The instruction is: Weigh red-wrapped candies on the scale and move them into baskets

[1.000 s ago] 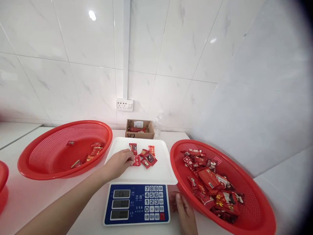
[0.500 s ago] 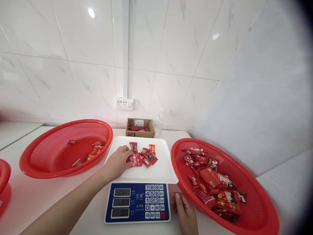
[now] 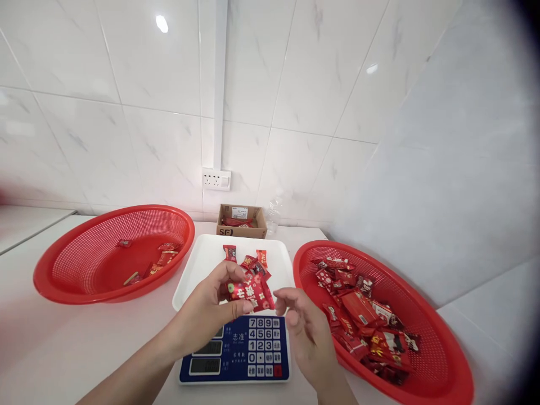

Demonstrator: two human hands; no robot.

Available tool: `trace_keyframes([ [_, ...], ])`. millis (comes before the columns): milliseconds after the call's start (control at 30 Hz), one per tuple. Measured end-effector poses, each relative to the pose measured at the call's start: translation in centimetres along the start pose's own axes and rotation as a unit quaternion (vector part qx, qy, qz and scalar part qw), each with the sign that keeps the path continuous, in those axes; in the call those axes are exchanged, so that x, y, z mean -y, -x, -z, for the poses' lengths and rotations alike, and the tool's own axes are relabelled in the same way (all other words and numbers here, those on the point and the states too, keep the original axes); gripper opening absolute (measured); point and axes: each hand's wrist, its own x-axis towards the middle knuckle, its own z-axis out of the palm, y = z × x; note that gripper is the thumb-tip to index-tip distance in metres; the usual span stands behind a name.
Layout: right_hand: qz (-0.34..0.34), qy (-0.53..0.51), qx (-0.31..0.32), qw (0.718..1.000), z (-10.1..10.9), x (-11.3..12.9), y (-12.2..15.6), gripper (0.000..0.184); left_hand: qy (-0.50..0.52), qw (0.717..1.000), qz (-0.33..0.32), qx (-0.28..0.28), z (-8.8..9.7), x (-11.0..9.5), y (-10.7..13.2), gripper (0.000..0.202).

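My left hand [image 3: 215,306] is closed on a red candy packet [image 3: 252,292] with pale lettering and flower prints, holding it above the front of the weighing scale's white tray [image 3: 198,253]. My right hand [image 3: 306,332] is beside the packet's right end, fingers curled but apart from the thumb. Its fingertips come very close to the packet; whether they touch it I cannot tell. Behind the packet, several small red wrapped candies [image 3: 261,259] lie on the tray, some partly hidden. The scale's blue keypad panel [image 3: 240,354] sits below, its displays partly covered by my left hand and wrist.
On the right stands a red basket [image 3: 447,349] with many red candy packets. Another red basket [image 3: 84,242] at left holds several. A cardboard box [image 3: 236,231] and a clear plastic bottle [image 3: 274,214] stand by the tiled wall, below a socket [image 3: 216,179].
My left hand has lifted the candy packet off the tray and brought it toward me. My right hand has risen from beside the keypad to the packet's right end.
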Motion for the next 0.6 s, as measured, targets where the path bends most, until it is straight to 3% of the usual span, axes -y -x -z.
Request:
trace_keyframes([
  [100,-0.012,0.021,0.061,0.998,-0.3,2.6,-2.3,0.031,0.046,0.999,-0.024,0.018,-1.0,-1.1,0.9,0.033],
  [200,-0.007,0.064,0.023,0.998,-1.0,3.7,-3.0,0.036,0.048,0.998,-0.037,0.018,-1.4,-1.6,1.4,0.032],
  [300,0.010,0.059,-0.033,0.998,-1.5,3.8,-2.9,0.038,0.002,0.999,-0.047,0.009,-1.3,-1.7,1.5,0.026],
  [400,0.012,0.039,-0.059,0.997,-1.5,3.6,-2.8,0.036,-0.050,0.998,-0.047,-0.005,-1.1,-1.5,1.4,0.032],
  [600,-0.002,0.018,-0.057,0.998,-0.8,2.9,-3.1,0.037,-0.034,0.997,-0.073,-0.020,-1.6,-0.7,1.1,0.035],
])
